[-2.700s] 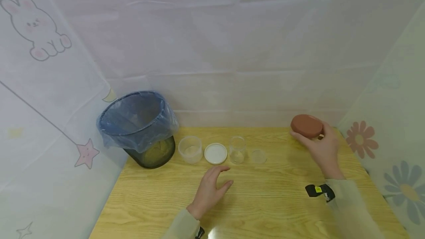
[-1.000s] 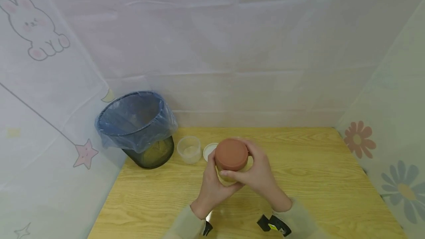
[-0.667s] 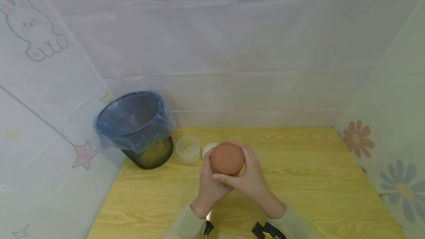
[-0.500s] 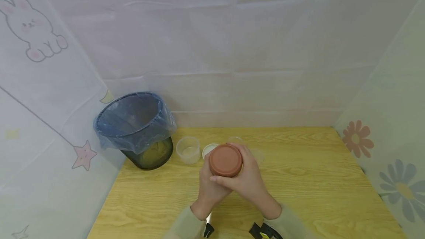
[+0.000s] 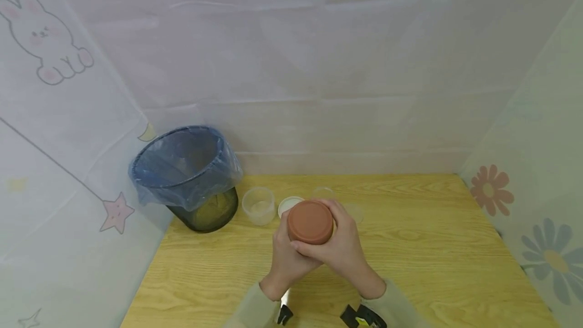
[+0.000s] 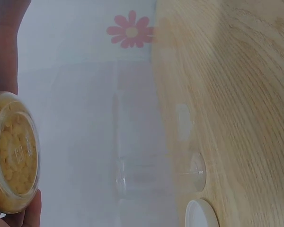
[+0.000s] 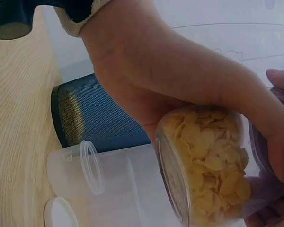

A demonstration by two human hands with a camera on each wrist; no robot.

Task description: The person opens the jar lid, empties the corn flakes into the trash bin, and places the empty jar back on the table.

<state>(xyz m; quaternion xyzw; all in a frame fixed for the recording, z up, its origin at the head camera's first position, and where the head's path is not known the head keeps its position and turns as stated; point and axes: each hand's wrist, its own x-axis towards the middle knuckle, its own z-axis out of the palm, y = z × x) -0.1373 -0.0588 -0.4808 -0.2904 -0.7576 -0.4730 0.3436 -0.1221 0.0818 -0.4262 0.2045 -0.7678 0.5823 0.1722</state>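
In front of me, both hands hold a clear jar with a reddish-brown lid (image 5: pixel 310 221), raised off the table. Yellow flakes that look like cornflakes fill the jar (image 7: pixel 210 163), which is tilted; its round base (image 6: pixel 16 153) shows in the left wrist view. My left hand (image 5: pixel 291 259) wraps the left side of the jar. From the right, my right hand (image 5: pixel 343 247) curls round it, its thumb lying along the near side by the lid. The fingers under and behind the jar are partly hidden.
Behind the hands stand a clear plastic tub (image 5: pixel 258 206), a white lid (image 5: pixel 287 205), a clear cup (image 6: pixel 196 170) and a flat clear disc (image 6: pixel 183 122). A mesh bin (image 7: pixel 104 113) with a blue liner (image 5: pixel 191 191) stands at the table's back left, before a fabric wall.
My right hand has carried the jar from the table's back right to the middle. The left hand, free before, now grips it too. Over the last half second hardly anything has moved.
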